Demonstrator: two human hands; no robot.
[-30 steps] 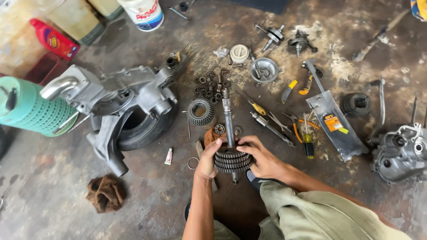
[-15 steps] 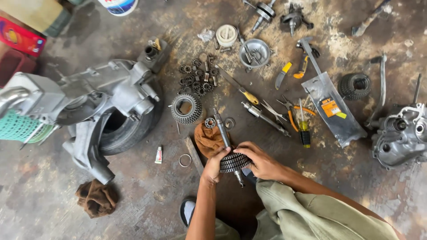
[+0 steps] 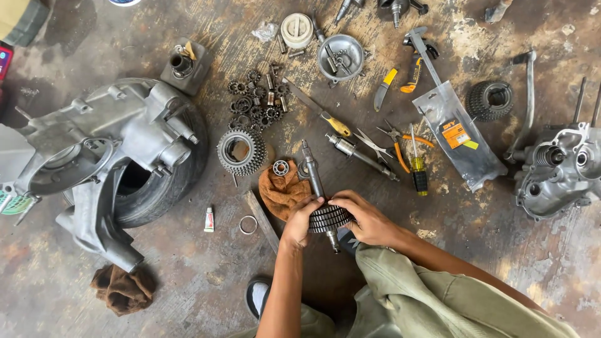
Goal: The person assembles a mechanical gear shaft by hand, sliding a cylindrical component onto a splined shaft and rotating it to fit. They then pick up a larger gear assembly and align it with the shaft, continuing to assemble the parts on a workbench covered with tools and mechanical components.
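Steel gear shaft [image 3: 315, 188] with stacked gears [image 3: 329, 218], clenched in the grip of left hand [image 3: 299, 220] and right hand [image 3: 368, 220].

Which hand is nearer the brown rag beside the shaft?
Left. The left hand grips the gear stack right beside the brown rag; the right hand holds the stack's far side.
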